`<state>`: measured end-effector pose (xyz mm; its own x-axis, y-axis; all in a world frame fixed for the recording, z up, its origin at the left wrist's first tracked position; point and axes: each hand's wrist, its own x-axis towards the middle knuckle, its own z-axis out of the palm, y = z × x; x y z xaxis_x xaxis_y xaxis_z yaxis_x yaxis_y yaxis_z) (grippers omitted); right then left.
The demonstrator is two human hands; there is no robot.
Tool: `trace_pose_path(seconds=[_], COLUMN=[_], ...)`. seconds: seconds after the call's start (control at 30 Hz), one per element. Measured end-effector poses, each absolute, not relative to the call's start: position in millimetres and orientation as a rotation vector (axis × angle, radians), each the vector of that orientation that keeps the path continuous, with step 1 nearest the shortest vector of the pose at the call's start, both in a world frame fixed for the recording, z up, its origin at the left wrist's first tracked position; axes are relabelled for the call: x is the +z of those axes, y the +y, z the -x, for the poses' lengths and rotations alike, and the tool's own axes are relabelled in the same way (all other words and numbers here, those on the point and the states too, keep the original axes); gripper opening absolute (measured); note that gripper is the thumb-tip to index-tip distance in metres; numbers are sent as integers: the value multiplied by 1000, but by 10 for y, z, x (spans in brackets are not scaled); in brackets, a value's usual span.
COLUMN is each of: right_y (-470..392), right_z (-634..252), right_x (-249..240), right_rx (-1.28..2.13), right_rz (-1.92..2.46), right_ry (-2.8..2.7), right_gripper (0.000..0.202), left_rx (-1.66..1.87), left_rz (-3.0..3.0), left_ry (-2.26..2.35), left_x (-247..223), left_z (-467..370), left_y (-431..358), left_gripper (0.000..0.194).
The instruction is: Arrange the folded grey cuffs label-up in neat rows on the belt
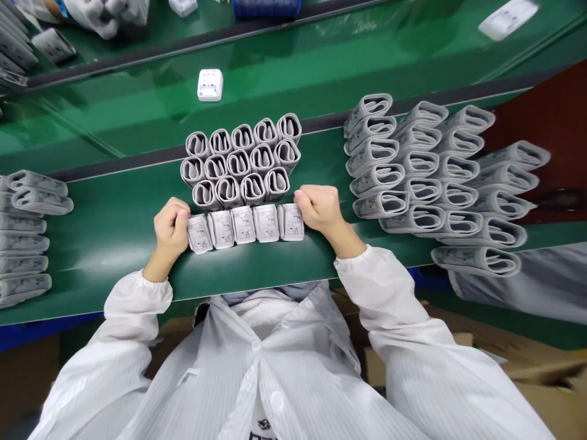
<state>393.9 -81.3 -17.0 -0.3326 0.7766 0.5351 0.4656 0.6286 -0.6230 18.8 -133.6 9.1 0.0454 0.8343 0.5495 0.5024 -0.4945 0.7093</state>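
Observation:
Both my hands are closed at the two ends of a short row of folded grey fabric cuffs [243, 225] with printed drawings on their faces. My left hand [172, 226] presses against the leftmost cuff, thumb bent at its edge. At the other end, my right hand [320, 208] is curled against the rightmost cuff. The row is squeezed between the two fists; the curled fingers are partly hidden. Just behind it stand rolled grey cuffs [241, 160] in several rows, their coiled ends facing up.
More folded cuffs [424, 168] stand in columns on the right of the green table [114, 226]. Another stack of cuffs [27, 235] lies at the left edge. Beyond a dark rail, a white device [210, 85] and another white device [508, 19] lie on a green surface.

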Motion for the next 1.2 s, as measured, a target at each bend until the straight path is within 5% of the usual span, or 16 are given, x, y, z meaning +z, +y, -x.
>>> trace_pose_path(seconds=[1.2], right_y=[-825], right_z=[-3942], right_x=[-155], right_rx=[439], right_rz=[949], right_ry=[-1989], right_gripper=[53], left_rx=[1495], left_rz=[-2050], left_ry=[1278], left_x=[89], left_z=[-196], left_y=[-1327], left_gripper=[44])
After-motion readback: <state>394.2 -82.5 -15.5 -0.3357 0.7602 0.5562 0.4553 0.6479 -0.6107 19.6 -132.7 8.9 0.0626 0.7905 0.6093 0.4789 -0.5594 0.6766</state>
